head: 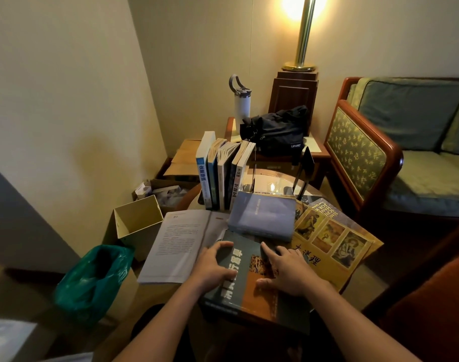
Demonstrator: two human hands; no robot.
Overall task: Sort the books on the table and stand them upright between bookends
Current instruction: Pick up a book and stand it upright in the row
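Note:
A dark teal and orange book [252,291] lies flat at the table's near edge. My left hand [212,267] rests on its left part with the fingers arched, fingertips near its far edge. My right hand [286,267] lies spread on its right part. Beyond it lie a grey-blue book [262,215], a large yellow picture book [333,239] and an open book [181,244]. Several books [223,173] stand upright at the back left. A black bookend [305,171] stands apart at the back right.
The round glass-topped table [273,181] is crowded with books. A cream box [137,218] and a green plastic bag [92,278] sit to the left below. Behind are a black bag [275,131], a white bottle [241,103], a lamp stand [301,35] and a sofa [406,142] to the right.

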